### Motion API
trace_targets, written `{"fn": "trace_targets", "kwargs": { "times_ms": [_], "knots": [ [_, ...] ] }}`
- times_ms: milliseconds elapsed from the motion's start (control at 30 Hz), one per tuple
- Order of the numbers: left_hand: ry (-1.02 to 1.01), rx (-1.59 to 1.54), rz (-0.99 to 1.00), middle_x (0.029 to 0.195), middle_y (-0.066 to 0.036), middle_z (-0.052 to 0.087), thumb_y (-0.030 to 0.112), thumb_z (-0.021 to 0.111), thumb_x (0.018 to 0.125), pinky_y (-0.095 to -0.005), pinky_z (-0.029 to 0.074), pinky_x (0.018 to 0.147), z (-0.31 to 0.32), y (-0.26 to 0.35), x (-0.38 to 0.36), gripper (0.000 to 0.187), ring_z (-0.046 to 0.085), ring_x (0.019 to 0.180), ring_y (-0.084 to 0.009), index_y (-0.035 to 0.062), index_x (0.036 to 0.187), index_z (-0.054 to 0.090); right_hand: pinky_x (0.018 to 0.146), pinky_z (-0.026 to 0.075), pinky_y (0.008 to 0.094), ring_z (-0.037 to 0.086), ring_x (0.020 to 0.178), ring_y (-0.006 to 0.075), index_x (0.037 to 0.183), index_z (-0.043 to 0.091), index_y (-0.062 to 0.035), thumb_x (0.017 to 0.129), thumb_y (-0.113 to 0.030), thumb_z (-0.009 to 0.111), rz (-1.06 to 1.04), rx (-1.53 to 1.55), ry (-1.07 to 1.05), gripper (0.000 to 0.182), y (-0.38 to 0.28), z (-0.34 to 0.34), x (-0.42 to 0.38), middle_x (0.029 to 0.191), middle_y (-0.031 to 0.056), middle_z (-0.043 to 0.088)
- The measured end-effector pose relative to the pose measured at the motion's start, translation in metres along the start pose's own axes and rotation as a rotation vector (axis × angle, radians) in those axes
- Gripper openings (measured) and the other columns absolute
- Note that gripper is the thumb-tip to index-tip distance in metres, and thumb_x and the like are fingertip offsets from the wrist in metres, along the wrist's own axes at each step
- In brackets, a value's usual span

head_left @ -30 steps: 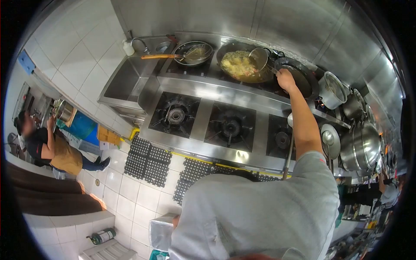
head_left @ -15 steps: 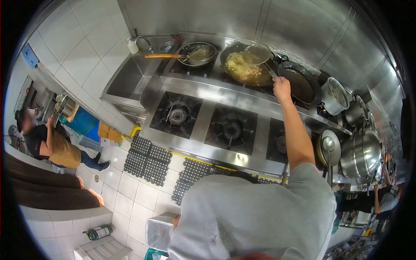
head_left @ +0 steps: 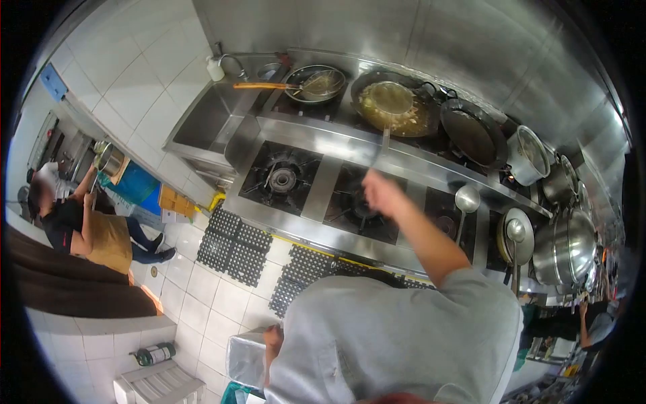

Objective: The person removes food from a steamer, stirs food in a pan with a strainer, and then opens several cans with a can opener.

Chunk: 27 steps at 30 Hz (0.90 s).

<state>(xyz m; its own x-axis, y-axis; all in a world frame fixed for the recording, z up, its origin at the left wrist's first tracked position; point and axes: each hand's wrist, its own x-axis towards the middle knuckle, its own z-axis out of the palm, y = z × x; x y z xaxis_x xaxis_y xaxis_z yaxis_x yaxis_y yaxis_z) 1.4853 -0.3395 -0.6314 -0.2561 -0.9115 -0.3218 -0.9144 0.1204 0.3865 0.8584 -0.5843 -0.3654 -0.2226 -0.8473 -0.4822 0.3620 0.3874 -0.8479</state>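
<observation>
My right hand [head_left: 382,192], blurred by motion, is closed around the long handle of a round mesh skimmer [head_left: 392,99]. The skimmer's head is over a wok [head_left: 431,124] of yellowish liquid with pale food pieces on the rear burners. Low at my left side, my left hand [head_left: 272,335] hangs beside a white lined bin [head_left: 243,360]; its fingers are too small and partly hidden to read. A metal ladle [head_left: 467,200] lies over the right front burner, to the right of my right forearm.
Another pan [head_left: 316,97] carries a wooden-handled strainer [head_left: 262,85]. A dark wok [head_left: 474,135] and a pot [head_left: 528,156] stand at the back right, large metal pots [head_left: 565,246] farther right. A sink [head_left: 208,121] is at left. One person [head_left: 101,229] stands at far left, another at right.
My right hand has come toward me and left, with the skimmer's handle now pointing toward me. The skimmer's head has shifted over the wok's middle. More of my left hand shows.
</observation>
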Motion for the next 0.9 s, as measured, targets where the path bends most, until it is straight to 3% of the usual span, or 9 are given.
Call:
{"fn": "trace_targets", "kwargs": {
  "times_ms": [67,100,167,200,300,500,567,733,900],
  "knots": [
    [0.049,-0.340,-0.031,0.095,-0.022,0.074,0.016,0.060,0.090,-0.0536,0.055,0.081,-0.011,0.015,-0.019,0.015,0.070,0.093,-0.0429,0.0077,0.095,0.070,0.051,0.049,0.0350,0.057,0.057,0.0162,0.107,0.071,-0.0044,0.102,-0.053,0.064,0.119,-0.271,-0.274,0.050,0.054,0.052,-0.047,0.072,0.0043,0.061],
    [0.042,-0.082,0.122,0.094,-0.023,0.073,0.016,0.057,0.094,-0.0520,0.055,0.079,0.026,-0.005,-0.013,0.021,0.070,0.095,-0.0421,0.0072,0.103,0.073,0.059,0.055,0.0338,0.060,0.064,0.0146,0.114,0.070,-0.0048,0.103,-0.050,0.066,0.210,-0.478,-0.428,0.046,0.082,0.070,-0.062,0.079,0.0037,0.063],
    [0.350,-0.268,0.294,0.095,-0.023,0.073,0.017,0.056,0.098,-0.0516,0.054,0.082,0.032,0.020,-0.037,0.026,0.070,0.095,-0.0427,0.0063,0.113,0.074,0.071,0.059,0.0339,0.070,0.086,0.0172,0.117,0.072,-0.0078,0.103,-0.044,0.067,0.156,-0.841,-0.889,0.039,0.150,0.095,-0.064,0.091,0.0056,0.071],
    [0.253,-0.481,0.114,0.096,-0.024,0.074,0.022,0.057,0.098,-0.0510,0.055,0.084,0.038,0.031,-0.041,0.028,0.071,0.096,-0.0427,0.0048,0.111,0.075,0.081,0.058,0.0388,0.072,0.093,0.0221,0.118,0.074,-0.0061,0.101,-0.039,0.068,-0.239,-1.024,-1.038,0.037,0.199,0.098,-0.050,0.103,0.0094,0.076],
    [-0.114,-0.524,-0.420,0.103,-0.026,0.076,0.040,0.064,0.092,-0.0498,0.055,0.089,0.058,0.047,-0.031,0.045,0.073,0.100,-0.0427,-0.0005,0.102,0.079,0.094,0.054,0.0431,0.070,0.106,0.0239,0.120,0.075,-0.0053,0.102,-0.034,0.062,0.063,-1.317,-1.247,0.036,0.276,0.110,-0.030,0.116,0.0148,0.076],
    [0.029,-0.703,-0.787,0.089,-0.023,0.076,0.049,0.065,0.088,-0.0459,0.058,0.084,0.038,0.072,-0.062,0.049,0.074,0.083,-0.0401,0.0034,0.092,0.081,0.093,0.055,0.0412,0.069,0.111,0.0232,0.143,0.065,-0.0076,0.101,-0.044,0.063,0.395,-1.279,-1.637,0.055,0.308,0.123,0.015,0.136,0.0159,0.070],
    [0.143,-0.874,-0.873,0.086,-0.021,0.077,0.048,0.064,0.089,-0.0453,0.059,0.080,0.049,0.076,-0.075,0.048,0.073,0.077,-0.0400,0.0037,0.094,0.082,0.090,0.057,0.0421,0.071,0.109,0.0267,0.148,0.062,-0.0088,0.099,-0.049,0.064,0.668,-1.160,-1.678,0.064,0.290,0.122,0.012,0.141,0.0170,0.067],
    [0.036,-0.584,-0.974,0.114,-0.028,0.073,0.048,0.043,0.105,-0.0530,0.052,0.101,0.100,0.097,-0.101,0.060,0.070,0.111,-0.0441,-0.0002,0.106,0.079,0.089,0.058,0.0425,0.071,0.108,0.0277,0.149,0.061,-0.0085,0.098,-0.050,0.065,0.683,-1.529,-1.561,0.066,0.263,0.150,0.030,0.143,0.0173,0.066],
    [0.218,-0.899,-1.224,0.116,-0.027,0.074,0.038,0.062,0.092,-0.0499,0.055,0.097,0.086,0.097,-0.134,0.045,0.070,0.111,-0.0440,0.0002,0.109,0.079,0.088,0.059,0.0429,0.072,0.108,0.0288,0.150,0.060,-0.0081,0.097,-0.052,0.065,0.555,-1.733,-1.393,0.069,0.259,0.211,0.038,0.144,0.0175,0.065]
  ]
}}
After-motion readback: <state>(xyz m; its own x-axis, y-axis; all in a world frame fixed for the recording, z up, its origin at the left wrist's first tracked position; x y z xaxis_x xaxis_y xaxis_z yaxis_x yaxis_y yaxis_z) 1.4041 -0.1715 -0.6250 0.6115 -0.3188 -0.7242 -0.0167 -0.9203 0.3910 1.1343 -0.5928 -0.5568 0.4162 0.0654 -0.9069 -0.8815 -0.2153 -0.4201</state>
